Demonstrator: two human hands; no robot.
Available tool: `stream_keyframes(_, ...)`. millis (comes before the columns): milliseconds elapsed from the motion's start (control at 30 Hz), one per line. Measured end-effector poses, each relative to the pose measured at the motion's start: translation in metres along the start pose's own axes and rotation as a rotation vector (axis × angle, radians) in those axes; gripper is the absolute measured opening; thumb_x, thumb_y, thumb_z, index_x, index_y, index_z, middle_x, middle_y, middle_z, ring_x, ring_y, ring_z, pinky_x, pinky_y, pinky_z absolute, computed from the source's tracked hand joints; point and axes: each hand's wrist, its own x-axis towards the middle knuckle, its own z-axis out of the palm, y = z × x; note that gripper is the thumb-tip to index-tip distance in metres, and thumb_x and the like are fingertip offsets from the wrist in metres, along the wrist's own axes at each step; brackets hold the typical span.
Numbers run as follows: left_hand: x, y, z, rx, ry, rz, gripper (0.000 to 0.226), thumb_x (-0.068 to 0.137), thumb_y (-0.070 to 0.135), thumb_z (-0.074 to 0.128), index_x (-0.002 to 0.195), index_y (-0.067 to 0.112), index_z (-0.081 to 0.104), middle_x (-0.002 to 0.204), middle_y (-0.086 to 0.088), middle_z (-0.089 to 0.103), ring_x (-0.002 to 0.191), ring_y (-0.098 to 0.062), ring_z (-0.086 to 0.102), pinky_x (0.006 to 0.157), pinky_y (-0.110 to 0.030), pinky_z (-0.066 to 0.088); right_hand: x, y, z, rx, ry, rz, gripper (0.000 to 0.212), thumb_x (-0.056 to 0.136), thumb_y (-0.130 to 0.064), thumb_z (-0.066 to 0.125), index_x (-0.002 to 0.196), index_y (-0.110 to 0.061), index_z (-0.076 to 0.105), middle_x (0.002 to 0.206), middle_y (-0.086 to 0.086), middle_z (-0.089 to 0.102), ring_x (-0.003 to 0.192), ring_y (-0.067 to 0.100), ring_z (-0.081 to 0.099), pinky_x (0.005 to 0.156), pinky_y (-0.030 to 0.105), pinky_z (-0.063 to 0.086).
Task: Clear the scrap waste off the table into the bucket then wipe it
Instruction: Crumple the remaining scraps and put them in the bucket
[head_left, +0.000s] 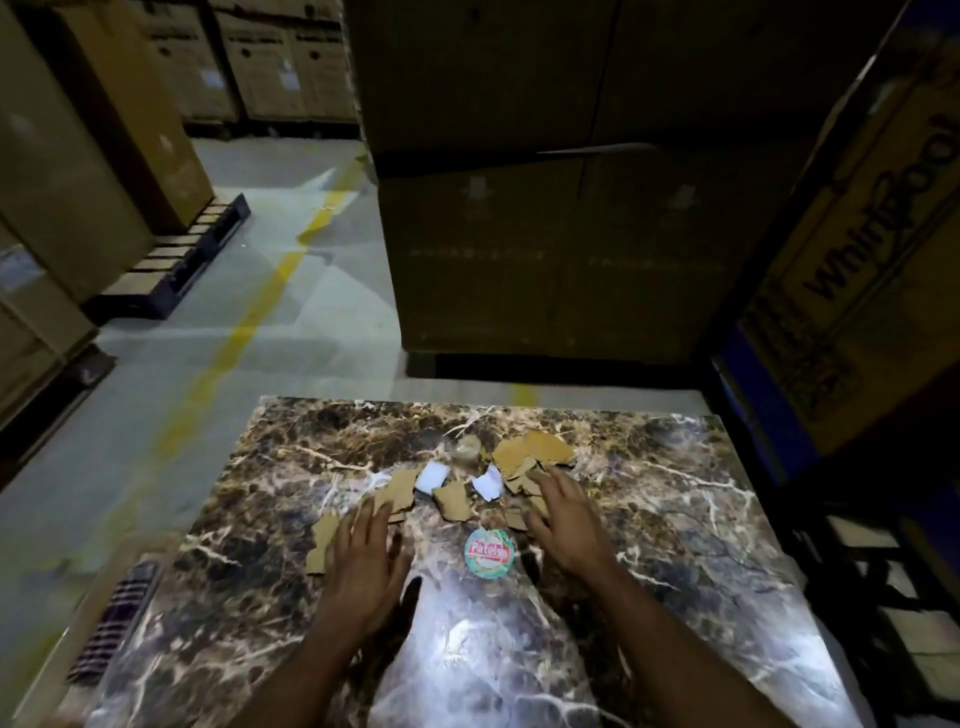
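- Scrap waste (452, 499): torn brown cardboard pieces and two white paper bits, scattered across the middle of the table, toward its far half.
- Table (675, 519): dark marble-pattern top with pale veins; landmark for all entries below.
- Largest cardboard piece (532, 449): far side of the scatter, right of the table's centre.
- Round printed lid (488, 552): red lettering on a pale green ground, flat on the table, nearer than the scraps and between the two hands.
- Left hand (363, 556): fingers straight and spread, palm down over the cardboard at the left end of the scatter; holds nothing.
- Right hand (563, 519): fingers extended and spread, palm down at the right end of the scatter, fingertips at the cardboard; holds nothing.
- Striped cloth (117, 623): dark with pale lines, beside the table's left edge.
- Cardboard boxes (545, 234): stacked on the floor beyond the table's far edge.
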Motion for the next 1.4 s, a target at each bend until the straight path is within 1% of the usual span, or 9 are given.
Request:
stream_keyframes(67,0.011,-0.017,0.0,0.009,-0.02,-0.064,0.086,0.086,0.074,0.012,0.159,0.028,0.015,0.168,-0.001,0.017,0.154,-0.028,0.008,0.124,-0.05,0.014,0.026,0.013,-0.003,-0.089,-0.02,-0.008,0.074,0.086,-0.069,0.025,0.152,-0.037,0.037,0.165,0.001,0.027,0.151,0.026,0.024,0.118,0.05,0.024)
stream_keyframes(200,0.038,-0.043,0.007,-0.021,-0.05,-0.107,0.092,0.078,0.08,0.012,0.159,0.038,0.008,0.17,0.001,0.0,0.155,-0.027,-0.003,0.124,-0.053,0.01,0.074,0.034,0.006,-0.282,-0.099,-0.051,0.063,0.093,-0.07,0.033,0.153,-0.055,0.021,0.17,-0.006,0.002,0.156,0.029,0.001,0.121,0.056,0.007)
stream_keyframes(333,0.058,-0.05,0.022,0.042,-0.077,-0.013,0.072,0.089,0.082,0.018,0.153,0.058,-0.003,0.166,0.017,-0.014,0.154,-0.021,-0.015,0.122,-0.058,-0.003,0.089,0.039,0.028,-0.273,-0.093,-0.087,0.078,0.082,-0.087,0.007,0.154,-0.056,0.012,0.17,-0.007,-0.003,0.156,0.026,-0.006,0.122,0.057,0.002)
stream_keyframes(533,0.054,-0.019,0.048,0.018,-0.063,0.011,0.06,0.095,0.072,0.02,0.154,0.057,0.012,0.163,0.023,-0.009,0.155,-0.024,-0.015,0.117,-0.057,-0.019,0.049,0.018,0.081,-0.167,0.0,-0.057,0.058,0.097,-0.073,0.028,0.152,-0.058,0.019,0.169,-0.009,0.006,0.156,0.019,-0.011,0.123,0.053,-0.005)
stream_keyframes(800,0.019,0.018,0.07,-0.264,-0.051,0.149,0.07,0.096,0.058,0.033,0.159,0.034,0.015,0.162,0.025,0.005,0.153,-0.004,0.0,0.126,-0.041,0.005,-0.013,-0.025,0.106,-0.074,0.0,-0.063,0.052,0.099,-0.067,0.034,0.149,-0.054,0.032,0.17,-0.008,0.001,0.156,0.019,-0.009,0.123,0.054,-0.005)
stream_keyframes(967,0.018,0.001,0.045,-0.446,0.098,0.08,0.073,0.09,0.048,0.04,0.158,0.028,0.024,0.163,0.011,0.022,0.149,-0.012,0.015,0.12,-0.049,0.021,0.017,-0.031,0.071,0.057,0.166,-0.056,0.044,0.098,-0.056,0.037,0.137,-0.042,0.051,0.163,-0.005,0.027,0.148,0.019,0.023,0.12,0.048,0.013)
stream_keyframes(1167,0.057,0.016,0.041,-0.548,-0.084,0.048,0.052,0.105,0.053,0.037,0.152,0.05,0.017,0.167,0.018,0.006,0.151,-0.004,0.003,0.124,-0.053,0.013,0.09,-0.043,0.065,-0.034,-0.187,-0.14,0.062,0.102,-0.056,0.027,0.158,-0.031,0.025,0.166,-0.003,0.025,0.152,0.02,0.022,0.123,0.051,0.01)
stream_keyframes(1300,0.044,0.02,0.038,-0.842,-0.074,0.04,0.054,0.103,0.05,0.044,0.152,0.051,0.023,0.163,0.02,0.02,0.146,0.003,0.027,0.118,-0.039,0.034,0.057,-0.044,0.073,0.034,-0.131,-0.208,0.06,0.101,-0.059,0.025,0.157,-0.037,0.028,0.163,-0.011,0.03,0.151,0.012,0.021,0.124,0.053,0.011)
stream_keyframes(1400,0.014,-0.002,0.024,-0.832,0.08,0.008,0.055,0.1,0.044,0.044,0.154,0.035,0.033,0.161,0.009,0.028,0.139,0.014,0.031,0.109,-0.012,0.035,0.017,-0.025,0.068,0.141,0.02,-0.106,0.066,0.095,-0.068,0.022,0.156,-0.042,0.026,0.163,-0.017,0.019,0.149,0.006,0.015,0.124,0.047,0.004)
